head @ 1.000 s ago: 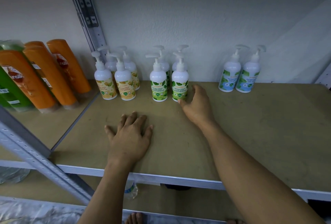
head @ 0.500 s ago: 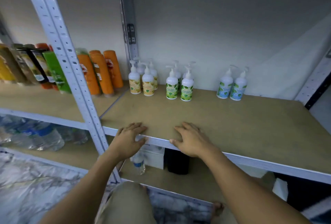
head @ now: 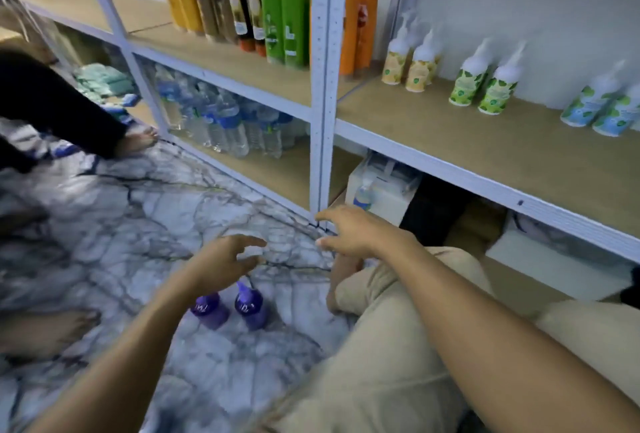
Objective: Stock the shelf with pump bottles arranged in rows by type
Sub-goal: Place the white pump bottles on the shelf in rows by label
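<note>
Marbled floor (head: 138, 224), 2 blur-labelled purple bottles (head: 250, 306); left hand (head: 221, 264), right hand (head: 355, 231): fingers (head: 251, 242) spread, empty.

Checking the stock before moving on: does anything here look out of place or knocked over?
Two purple bottles stand on the marble floor near the left hand, not on the shelf with the pump bottles. They are upright, and nothing looks spilled or tipped.

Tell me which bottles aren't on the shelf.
The two purple bottles, standing on the marble floor under the left hand; the yellow pump bottles, green pump bottles and blue pump bottles stand on the shelf.
</note>
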The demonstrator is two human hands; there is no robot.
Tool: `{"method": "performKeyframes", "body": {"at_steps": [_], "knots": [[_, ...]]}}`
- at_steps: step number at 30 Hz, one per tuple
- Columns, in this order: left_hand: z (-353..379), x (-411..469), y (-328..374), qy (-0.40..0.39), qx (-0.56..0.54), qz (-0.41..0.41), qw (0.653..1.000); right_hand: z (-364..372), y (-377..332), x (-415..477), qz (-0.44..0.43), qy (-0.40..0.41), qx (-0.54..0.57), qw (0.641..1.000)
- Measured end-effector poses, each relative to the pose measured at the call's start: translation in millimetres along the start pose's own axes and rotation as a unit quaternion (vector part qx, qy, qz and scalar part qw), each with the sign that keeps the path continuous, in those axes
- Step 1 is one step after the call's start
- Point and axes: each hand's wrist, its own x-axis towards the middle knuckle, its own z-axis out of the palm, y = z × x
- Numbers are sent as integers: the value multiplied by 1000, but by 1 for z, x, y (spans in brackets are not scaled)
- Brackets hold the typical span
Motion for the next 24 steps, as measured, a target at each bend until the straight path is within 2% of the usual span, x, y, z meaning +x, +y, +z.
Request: {"method": "performKeyframes", "body": {"at_steps": [6,12,17,24], "knots": [[42,-80,-109,-1,-10,-114,993,86,-80,32,-55,-99,7,994],[86,-156,-204,-26,-8,-208,978,185,-169,51,-122,-231,-13,965],[119,-187,-255,-58,-54,-225,971,264,-233,51,-159,-300,-16,940],[150,-201,-289,-22,-190,-228,955,331,-273,47,-168,-370,-22,913]]}}
